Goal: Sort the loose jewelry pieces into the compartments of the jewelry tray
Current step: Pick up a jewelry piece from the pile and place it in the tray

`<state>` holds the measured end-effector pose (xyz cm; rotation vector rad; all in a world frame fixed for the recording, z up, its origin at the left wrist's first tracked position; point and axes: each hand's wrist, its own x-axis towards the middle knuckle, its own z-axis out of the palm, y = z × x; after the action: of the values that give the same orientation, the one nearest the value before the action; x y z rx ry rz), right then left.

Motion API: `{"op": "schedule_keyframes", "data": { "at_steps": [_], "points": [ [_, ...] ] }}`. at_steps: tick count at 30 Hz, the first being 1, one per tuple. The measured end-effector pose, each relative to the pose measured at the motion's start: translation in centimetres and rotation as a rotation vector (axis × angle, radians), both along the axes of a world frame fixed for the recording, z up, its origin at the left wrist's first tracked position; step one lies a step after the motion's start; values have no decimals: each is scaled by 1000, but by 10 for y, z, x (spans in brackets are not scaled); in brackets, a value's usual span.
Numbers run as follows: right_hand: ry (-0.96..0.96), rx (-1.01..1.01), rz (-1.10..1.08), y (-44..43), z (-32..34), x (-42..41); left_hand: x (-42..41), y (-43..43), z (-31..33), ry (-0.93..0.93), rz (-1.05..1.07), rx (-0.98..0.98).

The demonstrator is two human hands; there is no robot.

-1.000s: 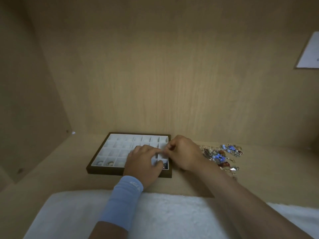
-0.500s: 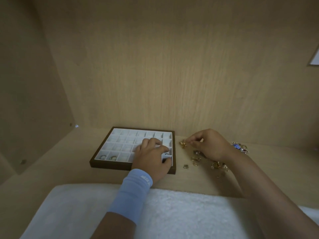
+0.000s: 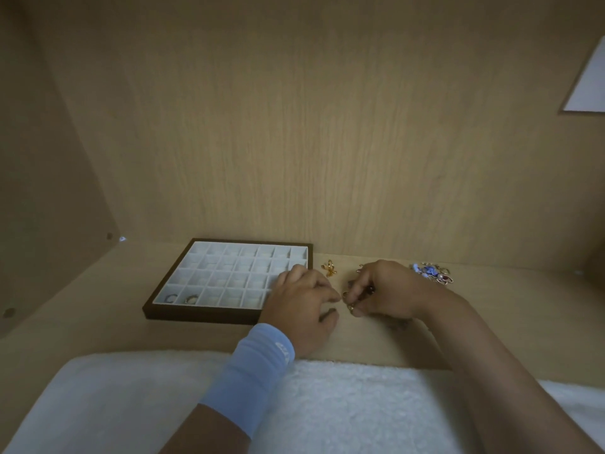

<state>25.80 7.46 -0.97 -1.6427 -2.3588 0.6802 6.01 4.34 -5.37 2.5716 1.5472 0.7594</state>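
The right hand [image 3: 386, 291] pinches a small gold piece [image 3: 351, 307]. The left hand [image 3: 299, 306] rests half-curled on the jewelry tray [image 3: 196, 314]; I cannot tell whether it holds anything.

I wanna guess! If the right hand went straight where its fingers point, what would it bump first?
Probably the left hand: its fingertips sit just ahead, almost touching, though depth is unclear.
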Motion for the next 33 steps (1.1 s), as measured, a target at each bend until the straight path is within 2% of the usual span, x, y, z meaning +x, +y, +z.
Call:
{"op": "schedule_keyframes", "data": {
  "at_steps": [3,5,10,12,17,21,29,33],
  "points": [
    [33,3,4,1,0,0,-1,0,1,-12,-9,16],
    [142,-14,-3,-1,2,1,0,-1,3,-50,-16,32],
    [565,-11,-69,-8,15,-4,0,-3,12,-400,9,44],
    [670,-58,-87,-10,18,-8,-1,-4,13,-491,24,39],
    [753,-109,-94,-13,16,-22,-3,-5,16,-634,86,4],
    [841,-67,-126,-15,11,-39,-8,-5,21,-835,102,-98],
    [975,19,-173,-16,1,-72,-38,-3,28,-821,117,-195],
    [963,19,-169,-10,1,-90,-57,-3,32,-815,127,-217]
  ]
}}
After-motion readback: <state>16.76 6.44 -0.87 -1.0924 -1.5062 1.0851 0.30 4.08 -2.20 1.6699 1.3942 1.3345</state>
